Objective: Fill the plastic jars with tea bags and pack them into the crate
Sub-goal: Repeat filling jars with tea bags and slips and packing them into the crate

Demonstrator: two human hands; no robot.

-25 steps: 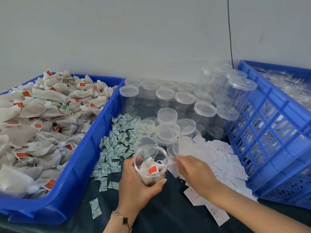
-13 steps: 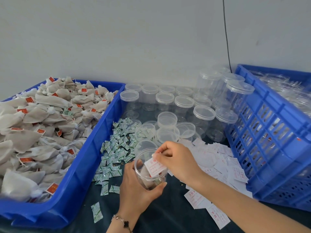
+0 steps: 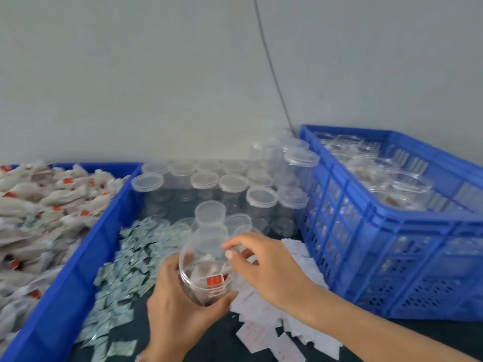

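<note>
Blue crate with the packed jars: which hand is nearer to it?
Right. The right hand hovers at the held jar's mouth, beside the blue crate's near wall; the left hand grips the jar farther left.

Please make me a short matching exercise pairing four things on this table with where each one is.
Things:
1. open jar
2. tea bags
3. white paper slips
4. packed jars

Places:
A. in the blue crate on the right
B. in the left hand
C. loose on the dark table, under the right hand
D. heaped in the blue bin on the left

Pairs: 1-B, 2-D, 3-C, 4-A
</note>
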